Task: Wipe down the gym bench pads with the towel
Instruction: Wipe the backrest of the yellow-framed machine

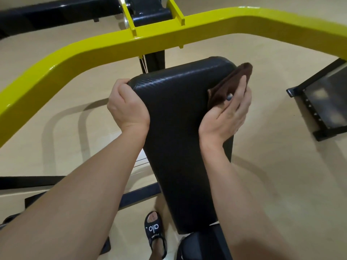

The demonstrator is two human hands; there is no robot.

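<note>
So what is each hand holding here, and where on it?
The right hand presses the folded brown towel against the back pad's upper right edge, fingers spread over its outer face. The left hand grips the pad's upper left corner.

Yellow frame bar (169, 32) arching close above the back pad (178, 113), open floor (272, 166) right, black crossbars (28, 182) low left

Pad (174, 113) textured semi-gloss vinyl, towel (231, 85) matt cloth, frame (131, 42) glossy metal.
</note>
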